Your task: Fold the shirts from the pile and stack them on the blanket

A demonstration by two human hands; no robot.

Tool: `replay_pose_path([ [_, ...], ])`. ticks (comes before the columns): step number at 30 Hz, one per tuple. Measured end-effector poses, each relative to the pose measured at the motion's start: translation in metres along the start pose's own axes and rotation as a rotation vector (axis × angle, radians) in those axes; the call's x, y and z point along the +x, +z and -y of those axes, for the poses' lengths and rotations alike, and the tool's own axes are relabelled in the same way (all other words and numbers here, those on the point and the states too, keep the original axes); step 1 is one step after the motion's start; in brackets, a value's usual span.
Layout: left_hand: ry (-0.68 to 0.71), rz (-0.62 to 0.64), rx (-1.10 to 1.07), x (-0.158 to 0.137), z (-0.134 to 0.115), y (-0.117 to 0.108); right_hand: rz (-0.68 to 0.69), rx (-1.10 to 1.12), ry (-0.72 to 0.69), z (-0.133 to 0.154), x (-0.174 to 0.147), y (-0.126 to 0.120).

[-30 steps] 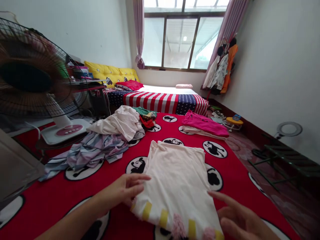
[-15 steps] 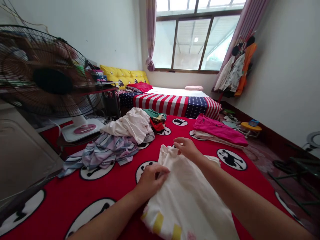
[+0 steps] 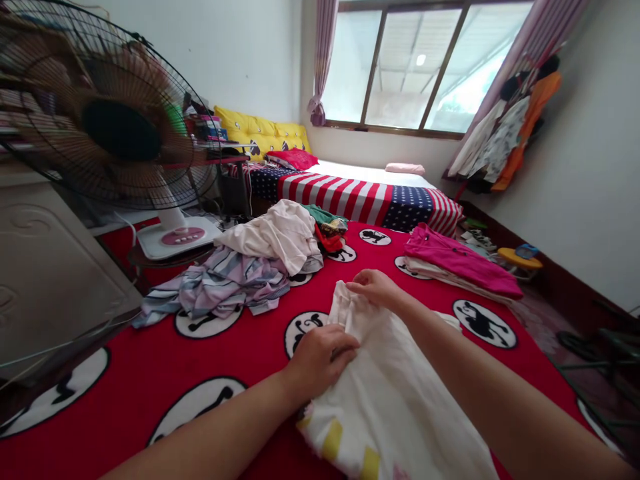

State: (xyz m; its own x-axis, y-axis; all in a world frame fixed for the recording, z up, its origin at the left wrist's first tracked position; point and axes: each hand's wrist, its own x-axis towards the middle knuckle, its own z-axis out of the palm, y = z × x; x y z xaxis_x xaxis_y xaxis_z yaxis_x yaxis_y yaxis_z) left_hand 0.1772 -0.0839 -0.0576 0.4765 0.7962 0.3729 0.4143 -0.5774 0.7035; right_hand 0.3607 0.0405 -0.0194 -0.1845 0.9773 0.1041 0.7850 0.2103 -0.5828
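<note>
Lower centre: my right hand (image 3: 374, 288) pinched a white, yellow-trimmed cloth garment (image 3: 403, 383), seemingly light, limp, best held by edges; my left hand (image 3: 320, 361) touched it, grip unclear.

This place is a bedroom in a home. At the far side stands a bed (image 3: 345, 193) with a red pillow (image 3: 295, 159), below a window (image 3: 407, 73) with purple curtains (image 3: 326, 57). Clothes (image 3: 506, 140) hang at the far right; a household fan (image 3: 121, 130) stands at the left, beside heaped laundry (image 3: 235, 283) on a patterned red blanket (image 3: 260, 347).
</note>
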Motion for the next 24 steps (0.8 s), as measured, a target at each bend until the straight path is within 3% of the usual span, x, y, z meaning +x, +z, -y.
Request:
replay_pose_path([
  [3,-0.007,-0.007,-0.002,-0.001,0.0,0.0,-0.002,0.021,-0.032,0.001,0.001,0.002],
  [9,-0.05,-0.034,-0.019,-0.004,-0.005,0.002,-0.172,0.132,-0.093,0.008,0.003,-0.001],
  [19,-0.347,-0.006,-0.195,-0.005,-0.006,0.0,-0.173,0.056,-0.026,0.002,0.007,0.04],
  [24,-0.436,0.028,-0.27,0.0,-0.001,-0.005,-0.132,0.068,0.026,0.01,0.007,0.035],
])
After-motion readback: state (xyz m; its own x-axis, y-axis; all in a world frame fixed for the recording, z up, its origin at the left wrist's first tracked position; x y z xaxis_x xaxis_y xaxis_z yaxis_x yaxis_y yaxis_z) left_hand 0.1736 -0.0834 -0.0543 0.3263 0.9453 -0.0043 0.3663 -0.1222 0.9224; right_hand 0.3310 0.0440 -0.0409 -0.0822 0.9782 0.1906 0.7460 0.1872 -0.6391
